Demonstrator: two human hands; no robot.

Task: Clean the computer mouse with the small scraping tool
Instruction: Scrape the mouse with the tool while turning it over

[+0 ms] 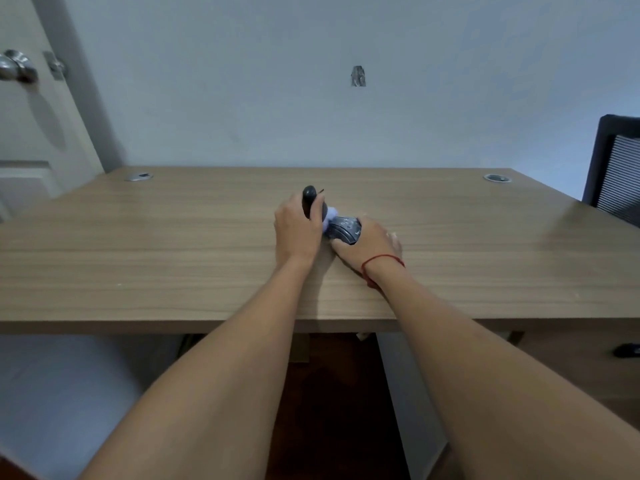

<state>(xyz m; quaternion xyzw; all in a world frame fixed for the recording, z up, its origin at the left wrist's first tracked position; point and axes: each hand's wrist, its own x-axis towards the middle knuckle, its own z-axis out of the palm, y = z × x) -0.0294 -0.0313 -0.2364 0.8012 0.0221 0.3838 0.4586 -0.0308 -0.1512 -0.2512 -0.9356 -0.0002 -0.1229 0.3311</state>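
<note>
— Desk [173, 244] of light wood filled the middle of the view, was it so?

— Yes, it stood against a pale wall [242, 98], with a door [31, 116] at the far left and a dark chair [616, 168] at the right edge. Two round cable holes were in the far corners of the desk; I point at the left one [138, 176].

— And where were the hands?

— Both arms reached forward and met near the centre of the desk. The left hand [298, 233] was closed around a dark tool [310, 200] with a rounded top, which stood up above the fingers. The right hand [372, 242] was curled around the computer mouse [346, 229], holding it from its right side, low at the desk surface. Whether the mouse touched the wood, I could not tell.

— Was anything between the two?

— A small pale blue-purple thing [329, 216] showed just between the tool and the mouse, touching both, but it was too blurred to name. A thin dark tip [321, 191] stuck out beside the top of the tool.

— Something on the wrist?

— A red string [381, 258] went around the right wrist.
</note>
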